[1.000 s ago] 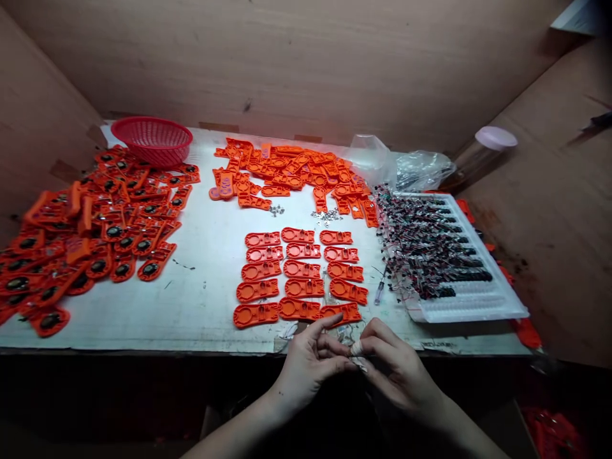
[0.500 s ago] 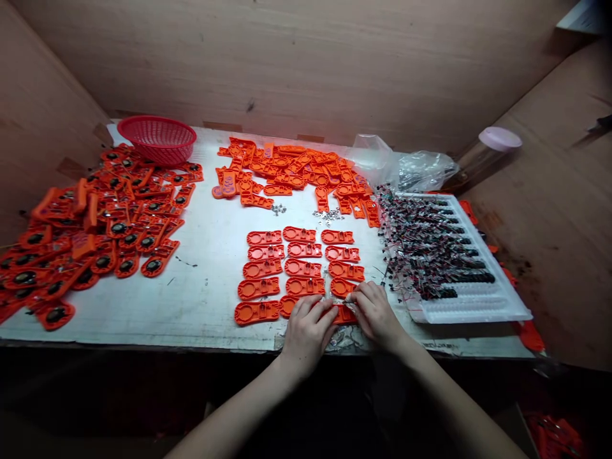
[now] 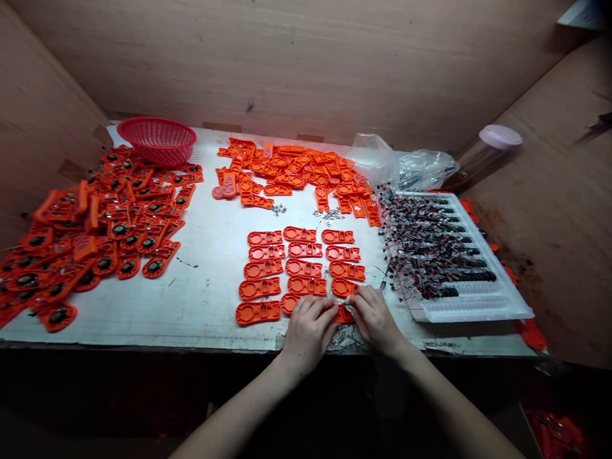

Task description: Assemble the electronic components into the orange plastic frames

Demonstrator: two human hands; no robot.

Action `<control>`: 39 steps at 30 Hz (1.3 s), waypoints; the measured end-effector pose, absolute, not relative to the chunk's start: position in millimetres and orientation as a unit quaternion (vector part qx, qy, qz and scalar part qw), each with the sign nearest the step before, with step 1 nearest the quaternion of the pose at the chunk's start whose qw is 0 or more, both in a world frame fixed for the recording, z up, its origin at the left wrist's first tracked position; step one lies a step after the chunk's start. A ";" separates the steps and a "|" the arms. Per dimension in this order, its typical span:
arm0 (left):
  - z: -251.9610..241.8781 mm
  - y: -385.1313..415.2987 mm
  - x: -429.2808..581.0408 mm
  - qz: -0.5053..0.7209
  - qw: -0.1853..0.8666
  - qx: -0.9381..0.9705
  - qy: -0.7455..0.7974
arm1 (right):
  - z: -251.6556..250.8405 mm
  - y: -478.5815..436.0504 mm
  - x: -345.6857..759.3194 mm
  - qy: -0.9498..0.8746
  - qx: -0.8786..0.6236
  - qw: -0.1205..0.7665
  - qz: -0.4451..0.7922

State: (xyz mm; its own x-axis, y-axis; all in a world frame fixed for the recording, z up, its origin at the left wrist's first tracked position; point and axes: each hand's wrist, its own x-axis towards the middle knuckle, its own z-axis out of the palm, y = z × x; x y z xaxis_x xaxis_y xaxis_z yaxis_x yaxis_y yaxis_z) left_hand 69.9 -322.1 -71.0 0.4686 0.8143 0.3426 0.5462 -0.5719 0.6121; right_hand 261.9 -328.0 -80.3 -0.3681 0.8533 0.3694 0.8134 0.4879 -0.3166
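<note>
Both hands meet at the front edge of the table over one orange plastic shell half (image 3: 343,314), which lies open side up and is partly covered by fingers. My left hand (image 3: 308,328) is closed on its left end, with the fingertips pressed together. From the right, my right hand (image 3: 375,317) pinches something small and dark above the shell; its kind cannot be made out. A thin tool like a screwdriver (image 3: 383,284) shows just beyond the right hand. Rows of matching orange shells (image 3: 305,267) lie ahead of the hands, some with small metal pieces in them.
Left lies a heap of orange shells with round black parts (image 3: 119,229), beside a red basket (image 3: 157,137). More shells (image 3: 296,167) and small metal pieces (image 3: 327,217) lie at the back. At right, a white tray (image 3: 497,309) bears wired parts, near a lidded jar (image 3: 478,162).
The hands stay at the same shell, with the right fingers shifted slightly. The thin tool beside the right hand shows more clearly now. The view has moved a little.
</note>
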 end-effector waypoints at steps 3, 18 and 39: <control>-71.7 -321.1 70.4 0.325 0.226 0.821 0.412 | -85.0 -333.5 256.8 -0.799 -0.522 0.290 0.067; -74.1 -319.3 67.6 0.331 0.226 0.825 0.399 | -71.0 -375.3 253.9 -0.782 -0.534 0.320 0.023; -75.5 -327.6 67.8 0.321 0.171 0.836 0.410 | -100.2 -376.8 229.5 -0.773 -0.544 0.309 -0.106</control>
